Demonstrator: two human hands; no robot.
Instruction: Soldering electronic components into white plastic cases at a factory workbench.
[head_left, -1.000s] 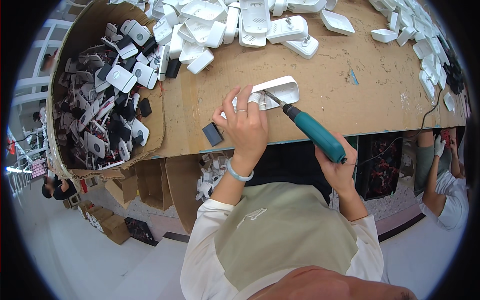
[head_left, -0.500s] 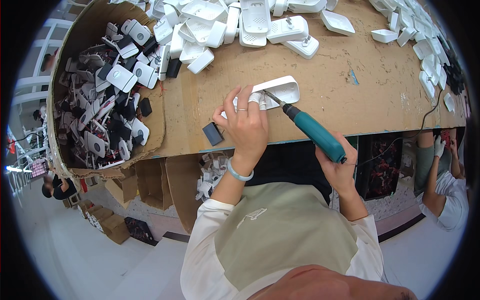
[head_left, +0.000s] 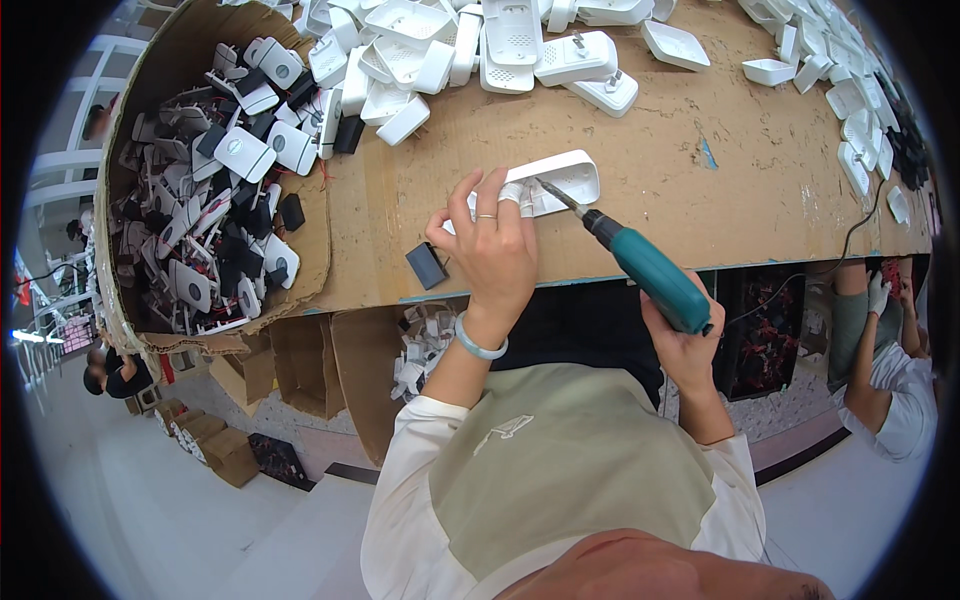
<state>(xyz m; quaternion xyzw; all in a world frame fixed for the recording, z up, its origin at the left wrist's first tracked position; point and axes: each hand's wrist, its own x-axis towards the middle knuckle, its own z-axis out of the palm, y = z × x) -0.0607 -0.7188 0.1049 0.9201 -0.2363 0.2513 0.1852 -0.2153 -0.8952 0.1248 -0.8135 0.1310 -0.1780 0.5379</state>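
Note:
A long white plastic casing [head_left: 573, 176] lies open side up on the cardboard-covered bench top. My left hand [head_left: 490, 235] grips its left part, with white tape wrapped on a fingertip inside the shell. In my right hand [head_left: 685, 335] is a teal electric screwdriver [head_left: 650, 268], closed around its rear end. The screwdriver slants up to the left, and its bit is over the casing near my taped fingers. Whether the bit touches a screw cannot be made out. A small dark block [head_left: 426, 267] rests just left of my left wrist.
A big cardboard box [head_left: 318, 250] at left is full of white covers with black blocks and red wires. Empty-looking white shells [head_left: 410, 75] are heaped at the back, others [head_left: 850, 110] at far right beside a cable. A co-worker's gloved hand [head_left: 879, 296] shows at right.
The screwdriver has shifted to the right and slightly toward me, its bit sliding away from my left fingers. My left hand and the casing have stayed almost where they were.

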